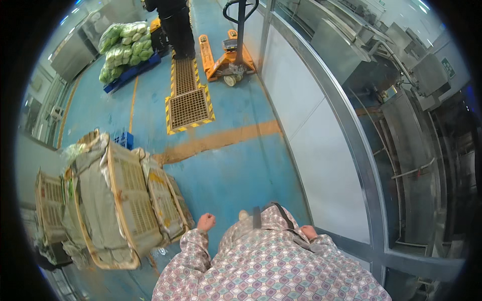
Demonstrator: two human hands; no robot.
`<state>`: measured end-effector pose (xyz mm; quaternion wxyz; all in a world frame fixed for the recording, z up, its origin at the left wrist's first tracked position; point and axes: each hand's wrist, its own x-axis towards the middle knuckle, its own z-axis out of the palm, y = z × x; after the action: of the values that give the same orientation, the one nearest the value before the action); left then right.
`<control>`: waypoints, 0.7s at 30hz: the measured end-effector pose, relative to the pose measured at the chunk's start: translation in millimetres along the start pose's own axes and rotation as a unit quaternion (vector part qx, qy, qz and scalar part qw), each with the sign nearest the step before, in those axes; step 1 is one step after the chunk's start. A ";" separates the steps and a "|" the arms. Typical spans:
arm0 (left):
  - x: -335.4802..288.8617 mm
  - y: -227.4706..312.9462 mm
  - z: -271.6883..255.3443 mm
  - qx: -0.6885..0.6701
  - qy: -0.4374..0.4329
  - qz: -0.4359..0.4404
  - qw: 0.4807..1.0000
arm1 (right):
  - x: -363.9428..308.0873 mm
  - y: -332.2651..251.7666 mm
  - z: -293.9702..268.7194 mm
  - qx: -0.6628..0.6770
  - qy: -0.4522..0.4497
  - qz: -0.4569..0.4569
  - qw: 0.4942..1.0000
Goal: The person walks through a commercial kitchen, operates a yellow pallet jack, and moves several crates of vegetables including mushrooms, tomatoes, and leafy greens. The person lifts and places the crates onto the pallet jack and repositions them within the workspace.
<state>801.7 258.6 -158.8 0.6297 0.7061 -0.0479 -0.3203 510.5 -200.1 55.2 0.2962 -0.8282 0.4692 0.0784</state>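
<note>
Your left hand (pixel 206 221) has its fingers bent in a bit, and I see nothing in it (how tightly they are curled, I can't tell). Your right hand (pixel 309 232) is partly tucked behind your sleeve, so I can't tell how open it is or if it has hold of anything.

Just to the left of your left hand is a big bunch of cream plastic baskets (pixel 131 193), with grey-green cloth-like stuff (pixel 95 195) between them. I see a little gap, so that hand isn't touching them. They look all bunched up, so that part seems done. Any work your hands have with them seems not begun, and I can't see how much is left.

Near your right hand is the white wall (pixel 321 145). Past the baskets, ahead of your left hand, is a small blue basket (pixel 124 140). Farther ahead, a floor grate (pixel 189 109) has striped edges. Beyond that stands an orange pallet jack (pixel 231 56), with no hand on it. Far off to the left, bags of green vegetables (pixel 125 52) are already piled on a blue pallet (pixel 133 72), near a person in dark clothes (pixel 176 27).
</note>
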 end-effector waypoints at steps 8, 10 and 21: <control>15.5 16.9 -56.1 -0.020 0.053 -0.041 0.998 | 57.4 -88.3 10.7 0.093 -0.112 0.043 0.988; -13.1 1.7 -46.2 -0.013 0.047 -0.093 0.994 | 74.0 -114.2 6.1 0.103 -0.150 0.029 0.983; -35.7 33.7 3.2 0.011 0.135 -0.091 0.987 | 267.5 -488.5 -100.9 -0.052 0.022 -0.364 0.930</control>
<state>783.2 265.9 -113.8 0.5910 0.7509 0.0986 -0.2778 1044.4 -264.8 231.8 0.2502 -0.9580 0.1371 -0.0285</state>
